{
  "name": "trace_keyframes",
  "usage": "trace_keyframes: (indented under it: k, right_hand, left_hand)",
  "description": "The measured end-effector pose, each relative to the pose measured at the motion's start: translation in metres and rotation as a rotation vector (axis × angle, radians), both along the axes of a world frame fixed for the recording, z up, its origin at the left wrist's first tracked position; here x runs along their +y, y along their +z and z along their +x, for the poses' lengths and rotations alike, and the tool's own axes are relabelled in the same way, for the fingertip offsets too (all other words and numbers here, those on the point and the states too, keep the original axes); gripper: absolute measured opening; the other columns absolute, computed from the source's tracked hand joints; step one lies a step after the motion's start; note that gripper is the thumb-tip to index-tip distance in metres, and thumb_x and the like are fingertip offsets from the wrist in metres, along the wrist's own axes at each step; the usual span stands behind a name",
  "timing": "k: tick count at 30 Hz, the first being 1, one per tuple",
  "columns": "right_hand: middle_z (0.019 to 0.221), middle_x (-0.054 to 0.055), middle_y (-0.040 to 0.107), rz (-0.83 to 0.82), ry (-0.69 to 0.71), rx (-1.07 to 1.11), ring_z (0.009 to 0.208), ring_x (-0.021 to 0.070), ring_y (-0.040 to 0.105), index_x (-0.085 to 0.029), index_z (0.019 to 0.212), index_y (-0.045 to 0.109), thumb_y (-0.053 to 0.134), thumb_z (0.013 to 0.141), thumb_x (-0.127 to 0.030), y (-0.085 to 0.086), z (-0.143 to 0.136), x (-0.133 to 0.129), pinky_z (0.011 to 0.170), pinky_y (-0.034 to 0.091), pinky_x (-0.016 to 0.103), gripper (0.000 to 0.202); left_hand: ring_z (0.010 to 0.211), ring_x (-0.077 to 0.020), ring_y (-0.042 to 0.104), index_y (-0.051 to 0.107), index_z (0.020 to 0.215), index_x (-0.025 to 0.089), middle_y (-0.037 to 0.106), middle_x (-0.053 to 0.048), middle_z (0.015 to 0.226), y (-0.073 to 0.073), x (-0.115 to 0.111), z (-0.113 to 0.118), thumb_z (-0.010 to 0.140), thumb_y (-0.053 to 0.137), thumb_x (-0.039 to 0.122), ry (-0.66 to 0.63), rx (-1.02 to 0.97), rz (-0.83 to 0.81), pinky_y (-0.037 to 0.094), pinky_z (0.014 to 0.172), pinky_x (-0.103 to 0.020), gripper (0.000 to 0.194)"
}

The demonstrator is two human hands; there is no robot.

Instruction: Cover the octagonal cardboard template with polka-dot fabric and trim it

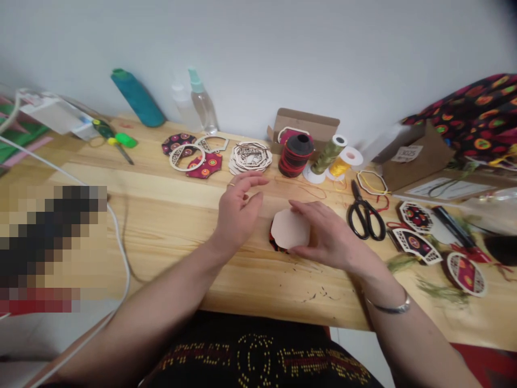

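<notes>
Gold dots (254, 355) pattern the dark garment nearest the camera, below the pale panel (290, 228) that serves as landmark. Dark specks (323, 293) lie on the wooden tabletop (169, 215), just on the near side of the panel. The panel itself, a flat piece with dark patterned fabric showing under its left and lower edges, is at the right hand (329, 234), whose thumb and fingers close on its near and far edges; a silver bracelet (390, 307) circles that wrist. Left of the panel and apart from it, the left hand (240, 207) is empty, thumb and fingers parted. The two hands do not touch.

Right of the panel rest black scissors (365, 215), and farther right, fabric-backed ornaments (418, 245) in pale frames. Beyond the panel stand a cone of red thread (297, 155), a green spool (329, 156) and a yellow spool (342, 163). Beyond it to the left lie a stack of cut-out frames (250, 158) and some fabric pieces (205, 165). Farthest from it, near the wall, are a spray bottle (204, 108), a teal cylindrical object (139, 99) and, to the right, patterned cloth (476, 118) over a cardboard box (420, 156).
</notes>
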State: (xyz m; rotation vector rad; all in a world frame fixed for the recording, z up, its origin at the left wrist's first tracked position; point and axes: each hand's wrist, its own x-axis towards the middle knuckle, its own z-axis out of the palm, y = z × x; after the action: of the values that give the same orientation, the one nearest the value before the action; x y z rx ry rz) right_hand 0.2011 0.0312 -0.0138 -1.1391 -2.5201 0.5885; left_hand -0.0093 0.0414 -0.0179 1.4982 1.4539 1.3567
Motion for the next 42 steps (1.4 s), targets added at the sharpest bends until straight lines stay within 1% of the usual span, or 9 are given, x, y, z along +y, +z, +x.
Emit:
trace_keyframes:
  k: [3, 8, 12, 17, 22, 26, 34, 37, 42]
  right_hand:
    - [0.13, 0.014, 0.055, 0.005, -0.004, -0.031, 0.117, 0.0295, 0.05, -0.018, 0.141, 0.037, 0.072, 0.075, -0.038, -0.0005, -0.0021, -0.0005, 0.097, 0.043, 0.047, 0.077]
    - [0.129, 0.015, 0.055, 0.014, -0.002, -0.06, 0.116, 0.0299, 0.051, -0.016, 0.139, 0.04, 0.072, 0.074, -0.039, -0.0016, -0.0032, -0.0011, 0.098, 0.043, 0.048, 0.076]
    - [0.128, 0.015, 0.056, 0.013, -0.003, -0.058, 0.115, 0.0298, 0.052, -0.014, 0.138, 0.042, 0.074, 0.072, -0.037, -0.0015, -0.0033, -0.0011, 0.098, 0.043, 0.046, 0.076]
    - [0.127, 0.014, 0.057, 0.006, -0.002, -0.061, 0.115, 0.03, 0.052, -0.017, 0.138, 0.042, 0.073, 0.073, -0.038, -0.0016, -0.0046, -0.0012, 0.098, 0.043, 0.047, 0.075]
    - [0.128, 0.015, 0.056, -0.003, 0.0, -0.072, 0.115, 0.0296, 0.051, -0.015, 0.138, 0.041, 0.073, 0.073, -0.037, -0.0016, -0.0055, -0.0011, 0.098, 0.043, 0.046, 0.075]
    - [0.128, 0.014, 0.056, 0.003, 0.007, -0.068, 0.115, 0.0298, 0.051, -0.017, 0.139, 0.04, 0.072, 0.074, -0.038, -0.0015, -0.0054, -0.0004, 0.097, 0.044, 0.048, 0.075]
    - [0.13, 0.015, 0.054, -0.003, 0.028, -0.066, 0.118, 0.0306, 0.05, -0.018, 0.139, 0.04, 0.07, 0.076, -0.039, -0.0016, -0.0047, -0.0008, 0.097, 0.043, 0.049, 0.074]
    - [0.13, 0.014, 0.054, -0.006, 0.035, -0.065, 0.118, 0.0307, 0.049, -0.018, 0.14, 0.04, 0.07, 0.076, -0.038, -0.0014, -0.0043, -0.0009, 0.097, 0.043, 0.049, 0.073]
    - [0.13, 0.014, 0.054, -0.019, 0.037, -0.084, 0.118, 0.0293, 0.049, -0.016, 0.14, 0.039, 0.07, 0.076, -0.038, -0.0008, -0.0039, -0.0007, 0.098, 0.042, 0.047, 0.074]
  left_hand:
    - [0.107, -0.0208, 0.059, 0.067, 0.09, 0.019, 0.063, -0.006, 0.115, -0.0006, 0.0001, -0.0002, 0.077, 0.053, 0.009, -0.016, 0.01, -0.006, 0.047, 0.066, -0.028, 0.022]
    - [0.107, -0.0211, 0.059, 0.068, 0.092, 0.016, 0.063, -0.008, 0.116, -0.0018, -0.0002, 0.0003, 0.077, 0.053, 0.009, -0.036, 0.005, -0.008, 0.047, 0.066, -0.028, 0.022]
    - [0.108, -0.0208, 0.058, 0.068, 0.093, 0.016, 0.063, -0.008, 0.115, -0.0037, 0.0, 0.0007, 0.077, 0.053, 0.009, -0.048, 0.011, -0.001, 0.047, 0.067, -0.028, 0.023]
    - [0.106, -0.0199, 0.059, 0.068, 0.092, 0.017, 0.064, -0.007, 0.114, -0.0046, 0.0005, 0.0009, 0.077, 0.053, 0.009, -0.053, 0.021, -0.006, 0.047, 0.065, -0.027, 0.023]
    - [0.104, -0.02, 0.06, 0.068, 0.091, 0.018, 0.065, -0.006, 0.112, -0.0033, 0.0002, 0.0015, 0.077, 0.053, 0.01, -0.062, 0.021, -0.031, 0.047, 0.065, -0.027, 0.022]
    - [0.102, -0.0199, 0.061, 0.068, 0.091, 0.018, 0.066, -0.005, 0.112, -0.0027, -0.0008, 0.002, 0.077, 0.053, 0.01, -0.057, 0.018, -0.042, 0.047, 0.064, -0.027, 0.022]
    - [0.108, -0.0206, 0.059, 0.068, 0.091, 0.019, 0.066, -0.005, 0.112, -0.0024, -0.0015, 0.002, 0.077, 0.053, 0.009, -0.051, 0.016, -0.036, 0.049, 0.068, -0.028, 0.022]
    - [0.108, -0.0203, 0.059, 0.068, 0.091, 0.019, 0.067, -0.004, 0.112, -0.0025, -0.0016, 0.0021, 0.077, 0.052, 0.009, -0.05, 0.018, -0.035, 0.049, 0.069, -0.028, 0.023]
    - [0.107, -0.0196, 0.06, 0.067, 0.091, 0.019, 0.067, -0.004, 0.112, -0.0029, -0.0013, 0.0022, 0.077, 0.052, 0.008, -0.047, 0.015, -0.036, 0.049, 0.069, -0.028, 0.024]
